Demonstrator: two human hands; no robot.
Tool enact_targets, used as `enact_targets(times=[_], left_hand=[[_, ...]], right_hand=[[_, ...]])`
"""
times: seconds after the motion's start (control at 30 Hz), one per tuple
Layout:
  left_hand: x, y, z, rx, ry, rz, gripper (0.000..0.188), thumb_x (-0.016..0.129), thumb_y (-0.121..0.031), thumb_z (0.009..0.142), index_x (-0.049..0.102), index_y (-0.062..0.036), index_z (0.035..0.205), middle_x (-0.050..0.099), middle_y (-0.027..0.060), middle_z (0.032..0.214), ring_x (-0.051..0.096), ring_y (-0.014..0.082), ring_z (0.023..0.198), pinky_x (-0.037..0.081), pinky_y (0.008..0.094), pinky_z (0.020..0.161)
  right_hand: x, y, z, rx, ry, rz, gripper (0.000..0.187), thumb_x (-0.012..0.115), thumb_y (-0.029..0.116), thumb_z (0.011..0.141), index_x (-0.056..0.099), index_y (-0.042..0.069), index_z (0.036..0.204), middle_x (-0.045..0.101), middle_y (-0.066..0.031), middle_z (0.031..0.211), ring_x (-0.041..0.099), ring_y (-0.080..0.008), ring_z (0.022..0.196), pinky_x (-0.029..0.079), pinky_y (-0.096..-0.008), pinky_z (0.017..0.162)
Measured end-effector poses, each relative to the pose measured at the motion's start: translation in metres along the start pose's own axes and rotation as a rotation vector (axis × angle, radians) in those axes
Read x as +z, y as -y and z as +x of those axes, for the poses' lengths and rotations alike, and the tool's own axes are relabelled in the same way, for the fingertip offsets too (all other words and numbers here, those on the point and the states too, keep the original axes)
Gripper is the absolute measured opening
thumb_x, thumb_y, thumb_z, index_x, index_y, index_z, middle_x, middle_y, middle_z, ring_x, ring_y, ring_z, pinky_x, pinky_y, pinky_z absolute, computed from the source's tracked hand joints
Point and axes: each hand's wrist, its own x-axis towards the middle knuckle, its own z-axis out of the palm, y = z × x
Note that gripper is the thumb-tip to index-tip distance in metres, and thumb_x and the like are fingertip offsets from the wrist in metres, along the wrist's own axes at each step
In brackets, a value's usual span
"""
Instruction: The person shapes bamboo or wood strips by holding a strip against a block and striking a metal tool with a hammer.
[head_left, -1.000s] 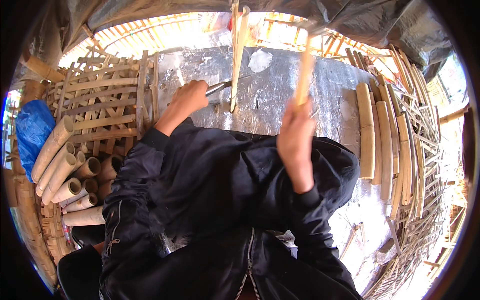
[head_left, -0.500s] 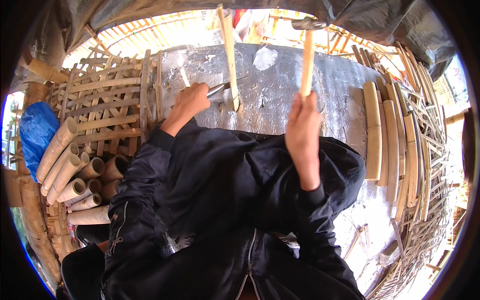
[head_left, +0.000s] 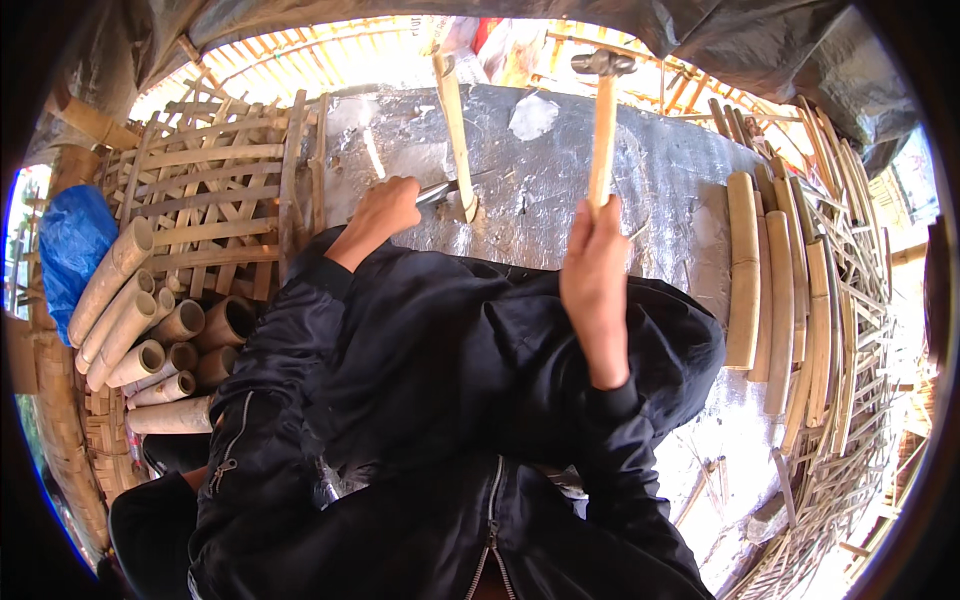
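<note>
My right hand [head_left: 595,265] is closed around the wooden handle of a hammer [head_left: 603,120], whose dark metal head is raised at the far end. My left hand [head_left: 388,207] grips a knife [head_left: 437,193], its handle hidden in the fist. The metal blade points right and meets an upright, slightly tilted bamboo strip [head_left: 456,135] near its lower end. That strip rises from the grey work surface [head_left: 560,215], where a small chip sits at its foot; whether blade and strip touch is unclear.
At left, cut bamboo tubes [head_left: 115,330] lie stacked below a woven bamboo panel [head_left: 205,200], beside a blue plastic bag [head_left: 75,255]. Split bamboo lengths [head_left: 742,270] lie along the right side. A dark plastic sheet [head_left: 800,70] hangs overhead.
My right hand and the hammer have shifted slightly left and lower in the picture. My left hand still grips the knife beside the bamboo strip, and the strip's top appears lower.
</note>
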Motion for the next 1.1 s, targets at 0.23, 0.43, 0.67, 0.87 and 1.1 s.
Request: enact_targets(times=[0.23, 0.43, 0.67, 0.87, 1.1], left_hand=[[0.024, 0.011, -0.002, -0.004, 0.061, 0.063, 0.024, 0.068, -0.009, 0.079, 0.071, 0.0004, 0.100, 0.073, 0.0266, 0.100, 0.072, 0.0441, 0.095, 0.056, 0.0534, 0.083], [0.027, 0.005, 0.007, -0.006, 0.113, 0.055, 0.023, 0.065, -0.010, 0.079, 0.071, 0.0009, 0.098, 0.073, 0.0268, 0.101, 0.071, 0.0456, 0.097, 0.057, 0.0542, 0.081], [0.023, 0.005, -0.002, -0.033, 0.062, 0.047, 0.025, 0.065, -0.013, 0.080, 0.070, 0.0012, 0.101, 0.072, 0.0264, 0.100, 0.069, 0.0453, 0.098, 0.054, 0.0551, 0.084], [0.005, -0.015, -0.009, -0.070, 0.117, 0.092, 0.021, 0.062, -0.013, 0.084, 0.074, -0.0049, 0.100, 0.073, 0.0223, 0.106, 0.071, 0.0423, 0.100, 0.056, 0.0539, 0.086], [-0.064, -0.017, -0.071, -0.304, -0.009, -0.023, 0.023, 0.063, -0.016, 0.084, 0.071, -0.0052, 0.103, 0.073, 0.0226, 0.109, 0.069, 0.0441, 0.104, 0.054, 0.0540, 0.089]], right_hand=[[0.097, -0.121, -0.038, -0.306, 0.169, -0.134, 0.024, 0.055, 0.018, 0.106, 0.048, -0.003, 0.095, 0.064, -0.0288, 0.069, 0.062, -0.0541, 0.062, 0.050, -0.0586, 0.056], [0.025, -0.032, -0.005, -0.068, 0.118, 0.050, 0.023, 0.054, 0.015, 0.106, 0.047, -0.004, 0.097, 0.061, -0.0327, 0.068, 0.063, -0.0524, 0.067, 0.045, -0.0578, 0.053], [0.099, -0.093, -0.032, -0.125, 0.222, 0.006, 0.027, 0.057, 0.018, 0.104, 0.051, -0.006, 0.094, 0.061, -0.0360, 0.072, 0.063, -0.0553, 0.071, 0.048, -0.0611, 0.057], [0.071, -0.104, -0.013, 0.053, 0.044, 0.086, 0.031, 0.054, 0.019, 0.106, 0.053, -0.006, 0.088, 0.061, -0.0344, 0.071, 0.063, -0.0546, 0.070, 0.045, -0.0582, 0.055], [0.044, -0.133, 0.004, 0.267, -0.014, 0.222, 0.032, 0.052, 0.021, 0.108, 0.054, -0.006, 0.090, 0.059, -0.0235, 0.063, 0.061, -0.0404, 0.052, 0.042, -0.0477, 0.047]])
